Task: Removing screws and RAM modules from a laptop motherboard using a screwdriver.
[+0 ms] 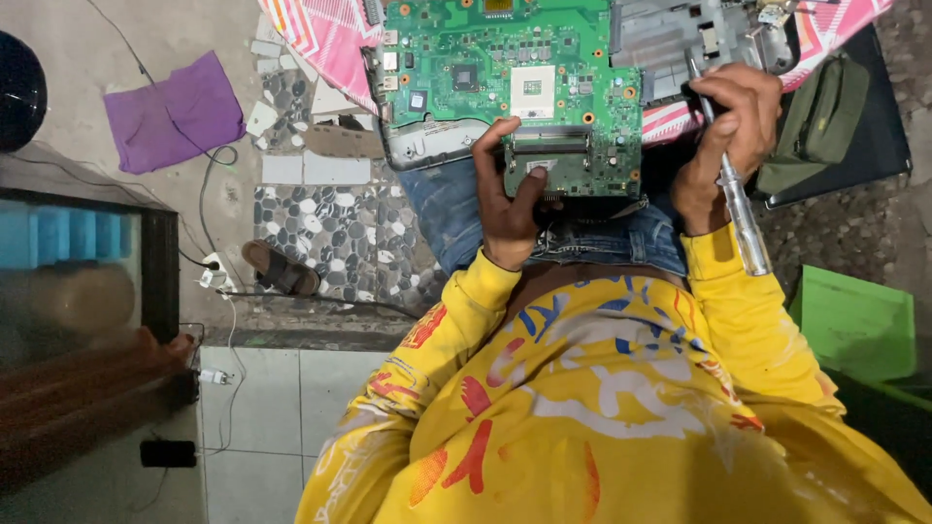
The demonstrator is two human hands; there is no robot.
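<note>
A person in a yellow shirt (602, 408) steadies a green circuit board (515, 87) on the lap, upper centre of the frame. The left hand (510, 194) clamps the board's near edge; the right hand (728, 136) is closed around a screwdriver (740, 209). Best practice here: hold the board still and the tool straight.
</note>
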